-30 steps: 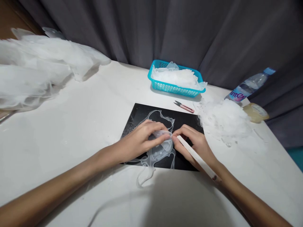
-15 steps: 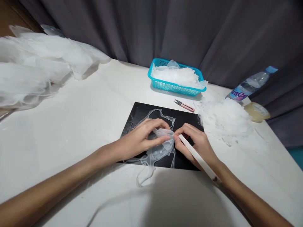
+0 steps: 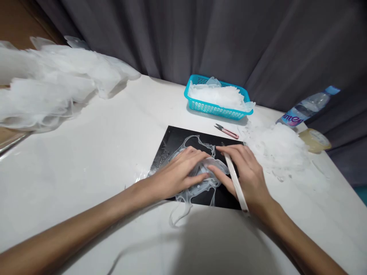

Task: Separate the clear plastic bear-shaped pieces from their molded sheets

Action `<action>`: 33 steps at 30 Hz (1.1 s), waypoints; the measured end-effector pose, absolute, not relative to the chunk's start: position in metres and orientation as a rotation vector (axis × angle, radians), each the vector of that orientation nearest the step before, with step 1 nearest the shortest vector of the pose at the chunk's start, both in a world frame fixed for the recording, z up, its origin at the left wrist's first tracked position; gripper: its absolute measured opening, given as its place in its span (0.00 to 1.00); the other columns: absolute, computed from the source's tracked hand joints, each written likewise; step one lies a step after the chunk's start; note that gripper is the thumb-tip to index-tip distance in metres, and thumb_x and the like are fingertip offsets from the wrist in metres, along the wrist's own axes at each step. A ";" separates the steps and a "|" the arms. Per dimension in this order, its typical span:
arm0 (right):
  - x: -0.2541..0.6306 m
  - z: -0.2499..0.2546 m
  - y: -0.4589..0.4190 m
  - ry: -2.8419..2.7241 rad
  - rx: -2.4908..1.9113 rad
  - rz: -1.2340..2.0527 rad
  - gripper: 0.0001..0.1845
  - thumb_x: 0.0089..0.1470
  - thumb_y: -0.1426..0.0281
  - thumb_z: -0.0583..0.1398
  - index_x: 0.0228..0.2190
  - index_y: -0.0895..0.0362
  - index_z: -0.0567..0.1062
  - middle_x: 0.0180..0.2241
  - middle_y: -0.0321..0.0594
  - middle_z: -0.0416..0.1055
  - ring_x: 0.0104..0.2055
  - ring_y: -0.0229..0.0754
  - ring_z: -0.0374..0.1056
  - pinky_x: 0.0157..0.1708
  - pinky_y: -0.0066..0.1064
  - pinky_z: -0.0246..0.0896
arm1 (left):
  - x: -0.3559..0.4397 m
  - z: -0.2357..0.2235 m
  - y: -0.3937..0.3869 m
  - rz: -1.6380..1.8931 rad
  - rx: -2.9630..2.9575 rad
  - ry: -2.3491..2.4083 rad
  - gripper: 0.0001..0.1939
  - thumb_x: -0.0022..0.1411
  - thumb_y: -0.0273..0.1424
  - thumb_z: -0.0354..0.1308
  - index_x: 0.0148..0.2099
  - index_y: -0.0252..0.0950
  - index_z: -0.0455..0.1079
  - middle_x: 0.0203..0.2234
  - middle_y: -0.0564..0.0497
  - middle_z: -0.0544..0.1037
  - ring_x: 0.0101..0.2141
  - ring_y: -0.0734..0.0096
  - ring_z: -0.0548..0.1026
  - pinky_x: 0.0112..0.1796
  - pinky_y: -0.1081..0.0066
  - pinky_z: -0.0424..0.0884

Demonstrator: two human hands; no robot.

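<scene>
Surface: white table (image 3: 86,160) is backed by a grey curtain (image 3: 200,38); one black mat (image 3: 172,141) lies at centre frame.
Left hand (image 3: 180,172): flattened on the translucent moulded piece (image 3: 200,183) over the mat.
Right hand (image 3: 246,172): closed round one white stick tool (image 3: 233,175), fingertips on the piece.
Progress: flash is still attached; trimming judged unfinished.
Counts: one blue basket (image 3: 218,109), one pink snips (image 3: 228,131), one bottle (image 3: 306,109), two loose piles.

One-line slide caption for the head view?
Both hands, left and right, press a translucent molded piece on a black mat; right holds a white tool.
</scene>
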State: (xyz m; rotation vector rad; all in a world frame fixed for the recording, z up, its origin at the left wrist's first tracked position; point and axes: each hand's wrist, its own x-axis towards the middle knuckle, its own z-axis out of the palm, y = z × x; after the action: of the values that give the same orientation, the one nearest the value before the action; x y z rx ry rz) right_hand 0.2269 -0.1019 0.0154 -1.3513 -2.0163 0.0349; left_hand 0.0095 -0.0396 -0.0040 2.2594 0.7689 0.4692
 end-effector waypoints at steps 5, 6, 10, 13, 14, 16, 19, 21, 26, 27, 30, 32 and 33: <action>0.225 0.008 -0.099 -2.076 -1.314 0.119 0.05 0.69 0.71 0.57 0.41 0.54 0.74 0.37 0.42 0.77 0.38 0.44 0.70 0.42 0.38 0.67 | 0.008 -0.004 -0.038 0.451 2.151 0.771 0.19 0.74 0.40 0.58 0.63 0.43 0.63 0.53 0.46 0.73 0.55 0.59 0.72 0.55 0.60 0.69; 0.225 0.008 -0.099 -2.066 -1.319 0.118 0.06 0.69 0.72 0.57 0.39 0.54 0.74 0.35 0.41 0.76 0.37 0.44 0.69 0.41 0.38 0.66 | 0.007 -0.003 -0.037 0.468 2.135 0.769 0.19 0.74 0.40 0.57 0.62 0.42 0.63 0.53 0.46 0.74 0.54 0.60 0.72 0.55 0.60 0.69; 0.227 0.009 -0.099 -2.028 -1.365 0.103 0.07 0.67 0.72 0.57 0.34 0.53 0.71 0.32 0.40 0.73 0.35 0.44 0.67 0.40 0.37 0.64 | 0.005 0.000 -0.032 0.547 2.148 0.760 0.12 0.75 0.36 0.56 0.56 0.40 0.69 0.48 0.48 0.78 0.49 0.63 0.77 0.51 0.64 0.72; 0.227 0.008 -0.100 -2.005 -1.402 0.122 0.08 0.67 0.72 0.56 0.33 0.53 0.70 0.31 0.39 0.71 0.35 0.44 0.67 0.39 0.37 0.64 | 0.004 0.003 -0.031 0.576 2.215 0.747 0.09 0.76 0.34 0.54 0.51 0.38 0.74 0.44 0.48 0.80 0.44 0.65 0.78 0.47 0.66 0.72; 0.226 0.008 -0.100 -1.998 -1.407 0.130 0.08 0.67 0.72 0.56 0.33 0.52 0.70 0.31 0.39 0.71 0.35 0.44 0.68 0.39 0.37 0.63 | 0.004 0.004 -0.030 0.584 2.235 0.743 0.09 0.76 0.33 0.53 0.49 0.38 0.74 0.43 0.48 0.80 0.43 0.66 0.78 0.47 0.66 0.72; 0.227 0.007 -0.099 -1.981 -1.423 0.152 0.09 0.67 0.71 0.56 0.32 0.53 0.70 0.31 0.38 0.71 0.35 0.43 0.68 0.38 0.36 0.63 | 0.003 0.004 -0.030 0.589 2.273 0.746 0.10 0.76 0.32 0.52 0.48 0.37 0.74 0.42 0.49 0.79 0.42 0.67 0.78 0.45 0.67 0.72; 0.235 0.005 -0.092 -1.900 -1.487 0.224 0.09 0.66 0.69 0.57 0.32 0.53 0.71 0.31 0.38 0.71 0.34 0.42 0.69 0.37 0.34 0.63 | 0.003 0.001 -0.031 0.588 2.369 0.782 0.08 0.75 0.30 0.52 0.45 0.36 0.72 0.40 0.49 0.77 0.40 0.66 0.76 0.42 0.68 0.71; 0.249 0.003 -0.083 -1.733 -1.559 0.259 0.09 0.65 0.67 0.58 0.31 0.54 0.72 0.31 0.38 0.72 0.34 0.42 0.69 0.37 0.34 0.63 | 0.003 -0.001 -0.032 0.620 2.455 0.830 0.07 0.74 0.28 0.52 0.42 0.36 0.70 0.38 0.48 0.76 0.39 0.65 0.76 0.40 0.67 0.70; 0.282 0.001 -0.068 -1.425 -1.670 0.180 0.11 0.62 0.63 0.60 0.30 0.55 0.73 0.29 0.36 0.72 0.33 0.44 0.68 0.36 0.36 0.62 | 0.001 -0.001 -0.032 0.665 2.470 0.875 0.05 0.72 0.28 0.52 0.40 0.37 0.67 0.36 0.50 0.74 0.36 0.67 0.74 0.38 0.68 0.70; 0.283 0.002 -0.068 -1.460 -1.656 0.134 0.11 0.62 0.63 0.60 0.30 0.54 0.73 0.30 0.36 0.71 0.34 0.44 0.68 0.36 0.36 0.63 | 0.001 0.000 -0.032 0.659 2.476 0.881 0.05 0.72 0.28 0.52 0.40 0.37 0.67 0.36 0.50 0.74 0.36 0.67 0.75 0.38 0.68 0.70; 0.279 0.005 -0.072 -1.559 -1.601 -0.011 0.10 0.63 0.64 0.58 0.30 0.53 0.71 0.30 0.36 0.70 0.34 0.44 0.67 0.38 0.37 0.63 | 0.003 0.003 -0.035 0.629 2.583 0.938 0.06 0.71 0.26 0.50 0.39 0.37 0.66 0.35 0.50 0.74 0.36 0.65 0.75 0.37 0.67 0.71; 0.276 0.007 -0.074 -1.575 -1.606 -0.055 0.09 0.63 0.65 0.58 0.30 0.53 0.71 0.29 0.36 0.70 0.32 0.43 0.67 0.36 0.36 0.62 | 0.005 0.004 -0.038 0.601 2.684 0.980 0.06 0.71 0.25 0.50 0.38 0.37 0.65 0.34 0.49 0.74 0.36 0.64 0.75 0.34 0.67 0.71; 0.276 0.008 -0.075 -1.587 -1.624 -0.048 0.08 0.61 0.66 0.58 0.30 0.53 0.71 0.29 0.36 0.70 0.32 0.44 0.67 0.36 0.36 0.62 | 0.005 0.005 -0.038 0.586 2.730 0.996 0.06 0.70 0.25 0.50 0.38 0.37 0.65 0.34 0.49 0.74 0.36 0.63 0.75 0.33 0.66 0.71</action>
State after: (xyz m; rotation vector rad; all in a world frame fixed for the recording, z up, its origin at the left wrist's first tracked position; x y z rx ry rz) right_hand 0.2764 -0.0750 0.0075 -1.6244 -1.5867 -0.0476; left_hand 0.0051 -0.0383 0.0045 2.7301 0.9955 0.5863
